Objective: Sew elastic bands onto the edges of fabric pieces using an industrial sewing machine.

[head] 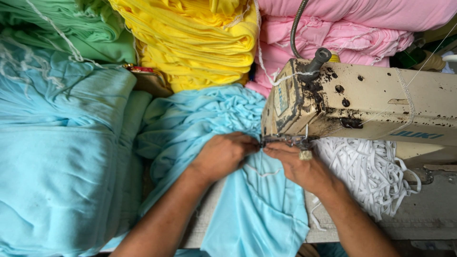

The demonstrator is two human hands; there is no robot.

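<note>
Pinching light-blue fabric (259, 209) at the sewing machine (362, 102), left hand (223, 154) and right hand (300, 166) have fingers closed; fabric stacks crowd leftward.

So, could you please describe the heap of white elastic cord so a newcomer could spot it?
Start at the worn cream sewing machine on the right. Directly below its arm, beside the right hand, lies the tangled white elastic cord. It is the only stringy white heap; everything around is folded coloured cloth.

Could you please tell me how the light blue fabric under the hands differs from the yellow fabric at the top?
The light blue fabric lies loose and bunched at the sewing machine, gripped by the left hand and right hand; the yellow fabric sits stacked in folded layers, untouched. Blue is near, yellow behind. Both look like soft plain cloth.
</note>
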